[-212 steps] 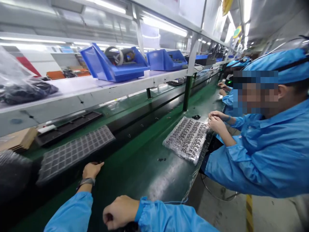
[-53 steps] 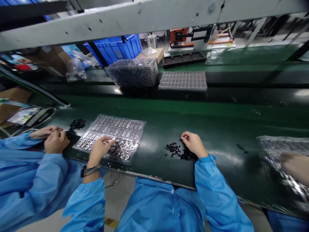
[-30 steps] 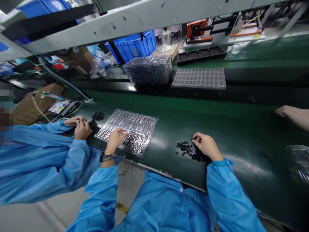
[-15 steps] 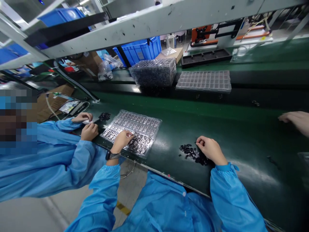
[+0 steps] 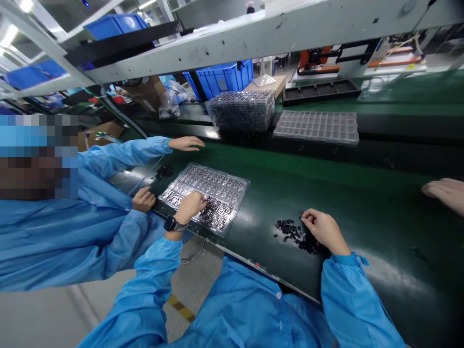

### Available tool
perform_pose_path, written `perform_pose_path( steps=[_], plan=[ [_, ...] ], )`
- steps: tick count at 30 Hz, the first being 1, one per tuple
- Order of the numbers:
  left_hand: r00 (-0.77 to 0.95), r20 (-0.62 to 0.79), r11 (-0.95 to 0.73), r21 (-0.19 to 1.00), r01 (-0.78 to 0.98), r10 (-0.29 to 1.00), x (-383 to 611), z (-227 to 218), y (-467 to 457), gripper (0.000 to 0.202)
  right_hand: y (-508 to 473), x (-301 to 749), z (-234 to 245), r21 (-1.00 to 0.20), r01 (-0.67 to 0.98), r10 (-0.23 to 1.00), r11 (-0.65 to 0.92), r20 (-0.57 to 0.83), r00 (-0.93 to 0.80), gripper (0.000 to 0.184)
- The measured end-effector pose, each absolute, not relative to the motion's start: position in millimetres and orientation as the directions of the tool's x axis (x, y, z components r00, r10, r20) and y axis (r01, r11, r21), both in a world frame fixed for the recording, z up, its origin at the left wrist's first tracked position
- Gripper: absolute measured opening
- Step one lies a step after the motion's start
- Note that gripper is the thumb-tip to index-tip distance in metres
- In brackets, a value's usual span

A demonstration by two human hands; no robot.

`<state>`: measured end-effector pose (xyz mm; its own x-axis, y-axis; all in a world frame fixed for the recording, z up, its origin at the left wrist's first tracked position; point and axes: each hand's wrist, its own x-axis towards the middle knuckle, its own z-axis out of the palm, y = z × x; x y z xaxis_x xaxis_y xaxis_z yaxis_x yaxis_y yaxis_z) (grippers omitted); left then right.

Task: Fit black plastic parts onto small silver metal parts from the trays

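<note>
My left hand (image 5: 191,207) is over the near part of a clear plastic tray (image 5: 237,199), its fingers pinched together at the small metal-looking parts in the pockets. What those fingers hold, if anything, is too small to make out. To the right, a loose pile of small black pieces (image 5: 292,232) lies on the green work surface (image 5: 268,193). My right hand (image 5: 322,227) rests at the pile's upper right edge, thumb and forefinger pressed together on a tiny dark piece. The tray lies flat, filled with rows of parts.
A co-worker's hand (image 5: 186,143) reaches past the tray's far side; the other (image 5: 144,199) is at its left. Another person's hand (image 5: 444,193) shows at far right. Behind stand stacked clear trays (image 5: 241,111), a single clear tray (image 5: 317,126), a black tray (image 5: 321,92) and a blue bin (image 5: 221,79).
The co-worker at left has stretched one arm out across the surface beyond the tray. My hands stay in nearly the same places, both pinched; the view has shifted slightly.
</note>
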<state>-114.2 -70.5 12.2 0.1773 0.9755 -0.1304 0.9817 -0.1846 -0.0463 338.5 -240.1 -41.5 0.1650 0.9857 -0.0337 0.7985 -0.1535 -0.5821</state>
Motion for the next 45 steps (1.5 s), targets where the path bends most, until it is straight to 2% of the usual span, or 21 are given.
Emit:
perform_pose_path(
  steps=[8,16,20,22,25,28,31,33,36,41,45],
  plan=[
    [0.243,-0.074,-0.24,0.053,0.969,0.967,-121,10,-75,0.023,-241,342,-44,-0.617,0.775,0.987,-0.134,-0.015,0.158,0.016],
    [0.374,0.106,-0.387,0.154,0.909,0.921,-134,-9,-86,0.029,-239,345,-37,-0.725,0.67,0.983,-0.159,-0.053,0.176,0.031],
    [0.376,0.215,-0.412,0.158,0.897,0.901,-136,-17,-87,0.029,-241,336,-22,-0.665,0.725,0.931,-0.178,0.124,0.342,0.036],
    [0.378,0.256,-0.424,0.159,0.891,0.89,-137,-17,-87,0.028,-244,321,-6,-0.658,0.742,0.905,-0.126,0.23,0.358,0.034],
    [0.402,0.296,-0.461,0.167,0.872,0.867,-135,-7,-92,0.028,-248,283,21,-0.693,0.717,0.911,0.074,0.34,0.235,0.025],
    [0.509,0.317,-0.571,0.144,0.808,0.8,-118,14,-107,0.029,-243,235,43,-0.706,0.651,0.903,0.279,0.423,0.071,0.016],
    [0.669,0.388,-0.745,0.077,0.663,0.635,-90,39,-131,0.027,-229,196,50,-0.697,0.578,0.872,0.425,0.486,-0.055,0.026],
    [0.744,0.449,-0.839,0.024,0.544,0.496,-70,54,-146,0.026,-221,182,50,-0.699,0.544,0.866,0.464,0.488,-0.112,0.031],
    [0.797,0.481,-0.905,-0.016,0.424,0.365,-48,67,-161,0.025,-220,177,48,-0.706,0.522,0.866,0.478,0.477,-0.149,0.022],
    [0.808,0.466,-0.92,0.038,0.39,0.362,-32,71,-164,0.025,-232,186,50,-0.69,0.541,0.861,0.481,0.488,-0.144,0.017],
    [0.794,0.472,-0.923,0.168,0.346,0.383,-28,71,-162,0.021,-237,191,51,-0.661,0.557,0.845,0.504,0.51,-0.16,0.02]
  ],
)
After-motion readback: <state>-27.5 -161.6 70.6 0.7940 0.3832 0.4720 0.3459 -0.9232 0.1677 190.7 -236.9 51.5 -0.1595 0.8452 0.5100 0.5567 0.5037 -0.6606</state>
